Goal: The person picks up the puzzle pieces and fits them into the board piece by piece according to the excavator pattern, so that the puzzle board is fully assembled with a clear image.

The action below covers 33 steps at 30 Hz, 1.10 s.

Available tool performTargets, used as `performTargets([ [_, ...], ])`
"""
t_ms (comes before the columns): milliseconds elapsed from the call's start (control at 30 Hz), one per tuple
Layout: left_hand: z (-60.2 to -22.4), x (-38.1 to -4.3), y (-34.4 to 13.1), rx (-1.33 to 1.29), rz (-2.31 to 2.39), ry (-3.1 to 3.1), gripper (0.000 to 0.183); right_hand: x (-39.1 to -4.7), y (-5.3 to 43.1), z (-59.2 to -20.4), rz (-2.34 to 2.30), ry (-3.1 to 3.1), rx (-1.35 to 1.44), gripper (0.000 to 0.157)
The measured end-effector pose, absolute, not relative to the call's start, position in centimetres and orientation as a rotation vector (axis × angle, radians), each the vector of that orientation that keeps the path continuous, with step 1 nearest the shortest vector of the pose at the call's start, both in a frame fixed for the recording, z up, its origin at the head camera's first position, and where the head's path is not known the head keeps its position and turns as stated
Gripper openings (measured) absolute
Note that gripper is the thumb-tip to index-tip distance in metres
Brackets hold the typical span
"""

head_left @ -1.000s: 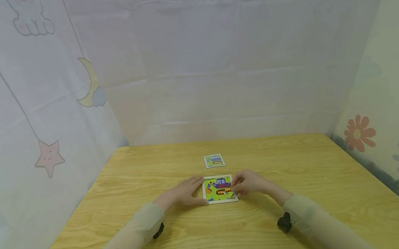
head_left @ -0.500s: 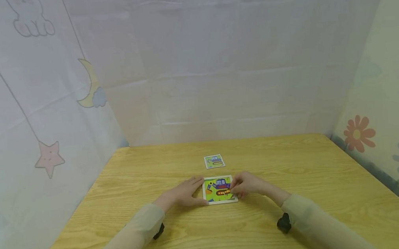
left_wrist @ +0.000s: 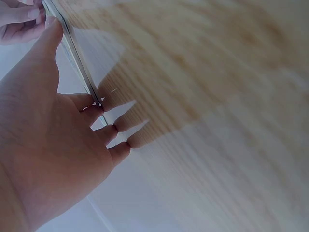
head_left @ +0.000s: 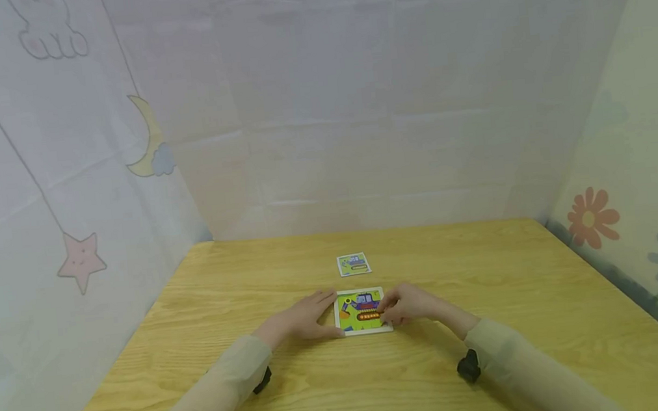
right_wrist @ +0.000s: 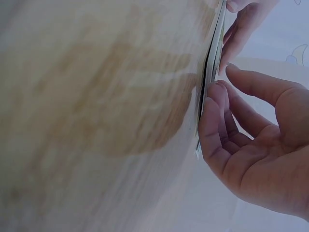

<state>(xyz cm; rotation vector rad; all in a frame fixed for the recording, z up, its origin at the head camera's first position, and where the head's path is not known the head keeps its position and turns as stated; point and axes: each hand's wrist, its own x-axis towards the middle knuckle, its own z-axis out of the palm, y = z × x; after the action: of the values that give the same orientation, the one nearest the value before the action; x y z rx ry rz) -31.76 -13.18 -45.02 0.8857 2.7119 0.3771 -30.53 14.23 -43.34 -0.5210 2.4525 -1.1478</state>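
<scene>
A jigsaw puzzle (head_left: pixel 361 306) of a purple excavator on green lies in a white frame on the table, its pieces looking flat. Along its left side my left hand (head_left: pixel 305 318) spreads, thumb near the front left corner and fingers at the back left corner. My right hand (head_left: pixel 413 304) bends over the right side, its fingertips on the puzzle and hiding part of that edge. In the right wrist view, the right thumb (right_wrist: pixel 258 86) stands apart from the curled fingers, and no piece shows between them.
Behind the puzzle lies a small picture card (head_left: pixel 354 264) with the same excavator. The wooden table (head_left: pixel 241 272) meets a pale cloth backdrop (head_left: pixel 323 134) at the back, with printed cloths at both sides.
The tilted piece at the puzzle's front right has gone down flat, and the excavator's track now looks whole. The right fingers shifted slightly there; the left hand has stayed put.
</scene>
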Motion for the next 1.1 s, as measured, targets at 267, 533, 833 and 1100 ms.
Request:
performTargets([
  [267, -44.91, -31.72, -13.17, 0.881, 0.374, 2.711, 0.092, -30.56, 14.11, -43.37, -1.088, 2.478, -0.522, 0.02],
  [533, -44.77, -31.62, -13.03, 0.873, 0.371, 2.709, 0.091, -30.39, 14.19, -43.27, -1.059, 2.465, -0.545, 0.007],
  [833, -45.11, -31.89, -13.1, 0.877, 0.36, 2.714, 0.092, -30.4, 14.18, -43.37, -1.055, 2.446, -0.523, 0.009],
  [1100, -45.15, -31.97, -13.14, 0.876, 0.374, 2.706, 0.091, -30.46, 14.21, -43.32, -1.022, 2.479, -0.521, 0.007],
])
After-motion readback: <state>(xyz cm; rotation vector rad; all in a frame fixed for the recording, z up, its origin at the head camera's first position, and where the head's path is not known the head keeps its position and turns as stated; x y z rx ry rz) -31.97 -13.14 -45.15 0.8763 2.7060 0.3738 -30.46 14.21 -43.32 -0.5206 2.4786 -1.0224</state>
